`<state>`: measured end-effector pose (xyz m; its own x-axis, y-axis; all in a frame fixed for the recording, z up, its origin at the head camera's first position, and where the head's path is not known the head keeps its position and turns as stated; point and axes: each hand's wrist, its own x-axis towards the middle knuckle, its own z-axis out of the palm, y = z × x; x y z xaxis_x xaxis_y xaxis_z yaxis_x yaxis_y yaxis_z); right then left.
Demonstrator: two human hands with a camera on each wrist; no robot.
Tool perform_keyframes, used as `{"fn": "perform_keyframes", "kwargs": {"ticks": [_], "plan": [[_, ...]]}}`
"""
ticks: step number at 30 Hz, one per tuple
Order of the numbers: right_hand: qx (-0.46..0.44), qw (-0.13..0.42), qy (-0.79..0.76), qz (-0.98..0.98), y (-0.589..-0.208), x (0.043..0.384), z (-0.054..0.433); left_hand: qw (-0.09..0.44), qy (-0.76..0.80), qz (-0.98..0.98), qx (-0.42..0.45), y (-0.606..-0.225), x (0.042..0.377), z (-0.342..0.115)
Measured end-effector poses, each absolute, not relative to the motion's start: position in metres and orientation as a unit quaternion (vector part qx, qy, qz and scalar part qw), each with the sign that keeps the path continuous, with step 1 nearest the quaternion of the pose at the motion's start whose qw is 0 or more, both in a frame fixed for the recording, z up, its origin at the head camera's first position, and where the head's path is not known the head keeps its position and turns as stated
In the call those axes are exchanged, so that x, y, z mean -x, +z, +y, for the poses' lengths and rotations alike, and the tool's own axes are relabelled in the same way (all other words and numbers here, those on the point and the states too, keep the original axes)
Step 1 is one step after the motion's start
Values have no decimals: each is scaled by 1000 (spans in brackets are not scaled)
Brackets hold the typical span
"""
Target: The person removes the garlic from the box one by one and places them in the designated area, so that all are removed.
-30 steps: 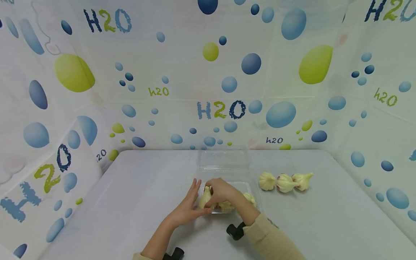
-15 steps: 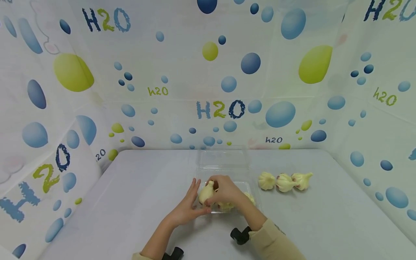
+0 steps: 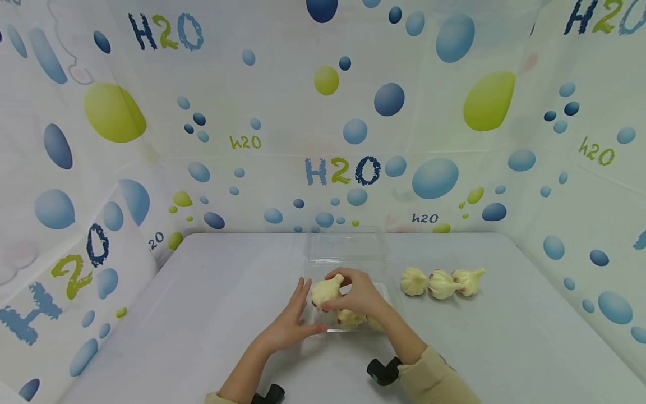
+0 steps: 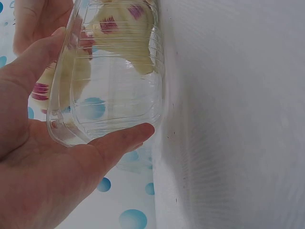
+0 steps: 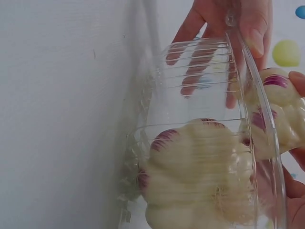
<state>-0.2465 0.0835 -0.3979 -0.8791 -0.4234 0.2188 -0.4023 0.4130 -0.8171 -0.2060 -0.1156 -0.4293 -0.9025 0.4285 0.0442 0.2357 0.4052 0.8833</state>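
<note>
My right hand [image 3: 360, 293] pinches a cream garlic bulb [image 3: 324, 292] with purple streaks between thumb and fingers, above the left part of a clear plastic clamshell container [image 5: 279, 191]. At the container's left side, my left hand [image 3: 286, 331] touches it with spread, straight fingers, its thumb [image 4: 126, 138] along the near wall. Inside the base lie further garlic bulbs [image 3: 350, 318], partly covered by my right hand and wrist. Through the wall in the right wrist view a garlic bulb [image 5: 186, 176] shows; the held bulb is above the rim.
Behind the base, the container's hinged lid [image 3: 346, 247] lies folded back. To its right on the white table [image 3: 217, 292], a row holds three garlic bulbs [image 3: 443, 284]. A printed curtain [image 3: 282, 101] borders the table at the back and sides.
My right hand has lifted the garlic bulb from the container's left part and tilted its stem to the right. The right forearm has shifted right; my left hand has stayed in place.
</note>
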Motion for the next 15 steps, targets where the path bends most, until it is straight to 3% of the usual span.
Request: {"fn": "perform_keyframes", "kwargs": {"ticks": [15], "plan": [[194,-10,-549,813,-386,233,106,90,505,837,-188,-428,206,-115]]}}
